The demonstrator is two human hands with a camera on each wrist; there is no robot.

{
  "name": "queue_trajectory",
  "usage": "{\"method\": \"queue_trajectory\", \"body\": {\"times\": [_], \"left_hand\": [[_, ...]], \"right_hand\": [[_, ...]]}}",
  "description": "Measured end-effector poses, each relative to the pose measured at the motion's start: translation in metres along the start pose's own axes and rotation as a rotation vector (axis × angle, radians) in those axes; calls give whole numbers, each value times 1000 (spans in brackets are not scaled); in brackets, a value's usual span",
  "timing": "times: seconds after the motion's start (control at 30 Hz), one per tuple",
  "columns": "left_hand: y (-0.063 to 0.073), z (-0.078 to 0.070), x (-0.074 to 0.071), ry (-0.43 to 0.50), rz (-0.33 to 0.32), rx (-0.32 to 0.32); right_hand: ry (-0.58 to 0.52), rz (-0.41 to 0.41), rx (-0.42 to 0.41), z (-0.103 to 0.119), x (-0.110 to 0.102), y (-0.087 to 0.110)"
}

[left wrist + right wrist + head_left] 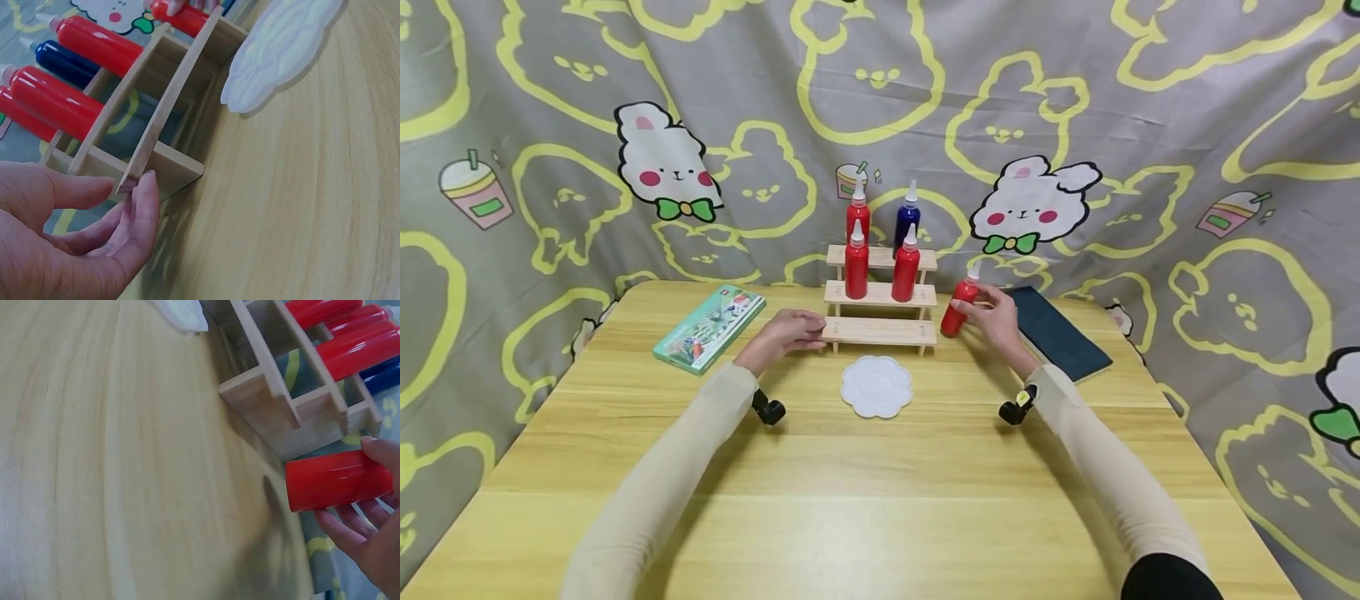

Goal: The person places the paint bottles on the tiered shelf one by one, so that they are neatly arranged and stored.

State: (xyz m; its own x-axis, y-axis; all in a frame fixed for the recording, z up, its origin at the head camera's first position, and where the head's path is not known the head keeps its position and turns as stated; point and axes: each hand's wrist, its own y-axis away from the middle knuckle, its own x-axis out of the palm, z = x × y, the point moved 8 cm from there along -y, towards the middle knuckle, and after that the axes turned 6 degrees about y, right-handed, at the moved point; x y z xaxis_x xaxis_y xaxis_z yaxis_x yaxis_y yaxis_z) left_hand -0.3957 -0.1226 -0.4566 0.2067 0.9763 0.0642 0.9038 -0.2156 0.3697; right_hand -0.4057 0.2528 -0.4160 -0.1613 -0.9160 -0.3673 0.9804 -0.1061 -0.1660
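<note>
A three-step wooden rack [880, 331] stands at the back of the table. My left hand [786, 337] pinches the left end of its lowest step between thumb and fingers, as the left wrist view shows. To the right of the rack, my right hand [996, 321] grips a red squeeze bottle [957, 317] with a white nozzle, slightly tilted. In the right wrist view the bottle's base [306, 484] is off the tabletop. Two red bottles stand on the middle step; a red one and a dark blue bottle [907, 218] stand on the top step.
A white scalloped mould [877, 387] lies in front of the rack. On the left is a green illustrated box [709, 327]. A dark flat board [1060, 333] lies to the right, behind my right hand. A patterned grey curtain [880, 100] hangs behind the table.
</note>
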Motion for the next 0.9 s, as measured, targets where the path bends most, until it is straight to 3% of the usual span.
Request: {"method": "queue_trajectory", "body": {"times": [0.13,0.3,0.4,0.67,0.9], "left_hand": [[2,-1,-3,26,3,13],[4,-1,-3,57,27,23],[3,0,-4,56,37,26],[0,2,-4,49,17,50],[0,-3,0,10,14,79]], "right_hand": [[-64,-8,-16,15,-5,5],[-192,-30,33,31,-8,12],[-209,-18,25,39,-5,16],[-21,30,-139,65,17,29],[-5,90,-201,80,41,38]]}}
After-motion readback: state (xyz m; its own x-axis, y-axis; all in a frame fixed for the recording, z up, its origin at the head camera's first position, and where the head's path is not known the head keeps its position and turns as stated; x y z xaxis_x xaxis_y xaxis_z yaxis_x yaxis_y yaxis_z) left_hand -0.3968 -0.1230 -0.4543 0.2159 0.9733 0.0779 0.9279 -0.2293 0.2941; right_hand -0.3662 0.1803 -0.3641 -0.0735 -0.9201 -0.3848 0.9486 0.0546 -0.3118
